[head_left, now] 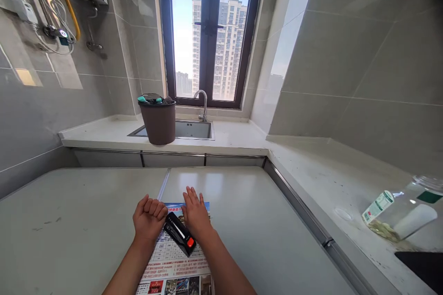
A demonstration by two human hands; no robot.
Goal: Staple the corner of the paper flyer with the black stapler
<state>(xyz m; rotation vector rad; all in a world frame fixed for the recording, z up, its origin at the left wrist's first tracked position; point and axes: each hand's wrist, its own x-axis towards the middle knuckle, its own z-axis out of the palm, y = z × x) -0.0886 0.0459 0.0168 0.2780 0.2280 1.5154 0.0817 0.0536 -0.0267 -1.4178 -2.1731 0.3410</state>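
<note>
A glossy black, red-tabbed stapler (180, 234) lies aslant on printed pages (173, 265) between a fisted left grip (149, 220) and a splayed right grip (196, 217).

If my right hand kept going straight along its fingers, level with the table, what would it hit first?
Probably the grey panel under the far counter, beyond the table. How high the right hand sits is unclear.

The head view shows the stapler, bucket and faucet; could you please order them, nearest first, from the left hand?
1. Black stapler: just right of the left hand, on printed paper.
2. Brown bucket: straight ahead, by the sink.
3. Faucet: behind the sink, below the window.
</note>
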